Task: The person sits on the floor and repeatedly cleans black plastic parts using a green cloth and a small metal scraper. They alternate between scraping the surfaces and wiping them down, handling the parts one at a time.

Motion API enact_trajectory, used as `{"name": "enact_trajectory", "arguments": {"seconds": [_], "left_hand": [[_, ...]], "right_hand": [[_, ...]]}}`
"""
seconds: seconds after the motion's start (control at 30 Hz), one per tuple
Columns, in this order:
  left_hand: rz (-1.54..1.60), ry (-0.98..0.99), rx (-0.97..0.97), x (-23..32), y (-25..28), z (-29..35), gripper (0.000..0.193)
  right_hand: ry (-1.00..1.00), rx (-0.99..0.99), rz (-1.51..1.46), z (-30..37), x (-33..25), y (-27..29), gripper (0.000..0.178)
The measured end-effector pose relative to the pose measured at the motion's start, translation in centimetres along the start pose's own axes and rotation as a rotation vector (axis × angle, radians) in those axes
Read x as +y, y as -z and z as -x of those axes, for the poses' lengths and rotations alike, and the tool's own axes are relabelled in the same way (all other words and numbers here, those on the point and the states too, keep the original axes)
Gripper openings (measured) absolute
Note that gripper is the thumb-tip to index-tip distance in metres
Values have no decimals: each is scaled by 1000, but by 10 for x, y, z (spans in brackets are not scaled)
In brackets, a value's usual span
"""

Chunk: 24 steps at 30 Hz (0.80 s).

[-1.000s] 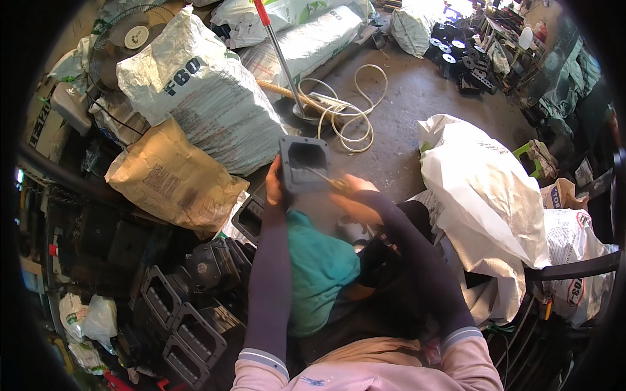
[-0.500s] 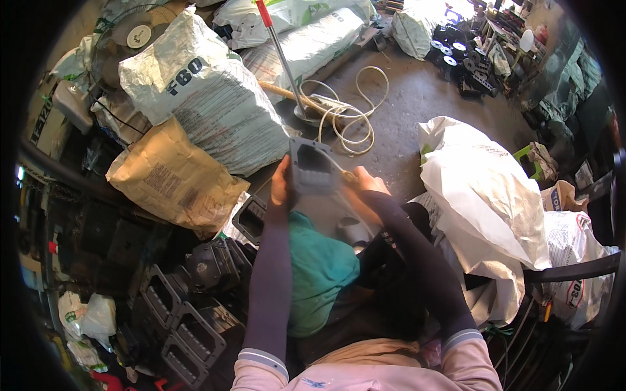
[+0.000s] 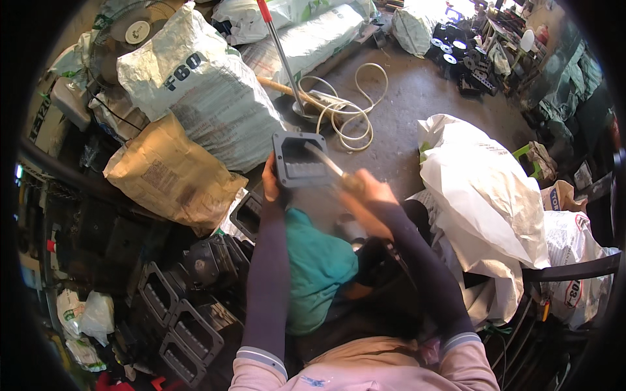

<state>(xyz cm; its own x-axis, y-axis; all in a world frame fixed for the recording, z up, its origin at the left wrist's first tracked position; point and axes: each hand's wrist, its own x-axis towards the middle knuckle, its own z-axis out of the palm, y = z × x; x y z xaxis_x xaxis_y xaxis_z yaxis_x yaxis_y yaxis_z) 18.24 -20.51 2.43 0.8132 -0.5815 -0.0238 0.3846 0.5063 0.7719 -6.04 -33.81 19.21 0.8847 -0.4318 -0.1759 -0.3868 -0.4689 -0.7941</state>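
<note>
Dark-grey, rectangular, open-fronted part with a flanged rim (image 3: pixel 305 172): held up beyond a teal cloth (image 3: pixel 319 270). Left hand (image 3: pixel 270 180): grip closed on the part's left side. Right hand (image 3: pixel 375 201), blurred: grip closed round a slim, pale, stick-like tool (image 3: pixel 325 160), tip at the opening. Similar dark flanged frames (image 3: pixel 206 321) lie lower left.

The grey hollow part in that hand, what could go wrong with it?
The thin tool in the right hand points into the grey part, so it might slip and scratch it. The left hand grips the side close by and could get poked. Also, the pale cord lies looped on the floor; somebody might trip.
</note>
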Motion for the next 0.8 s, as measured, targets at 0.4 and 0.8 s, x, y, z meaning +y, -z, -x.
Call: {"name": "enact_trajectory", "arguments": {"seconds": [0.4,0.8], "left_hand": [[-11,-24,47,2,-11,1,45],[97,-122,19,13,-24,15,38]], "right_hand": [[-104,-83,47,19,41,-13,38],[-126,117,103,8,63,-28,41]]}}
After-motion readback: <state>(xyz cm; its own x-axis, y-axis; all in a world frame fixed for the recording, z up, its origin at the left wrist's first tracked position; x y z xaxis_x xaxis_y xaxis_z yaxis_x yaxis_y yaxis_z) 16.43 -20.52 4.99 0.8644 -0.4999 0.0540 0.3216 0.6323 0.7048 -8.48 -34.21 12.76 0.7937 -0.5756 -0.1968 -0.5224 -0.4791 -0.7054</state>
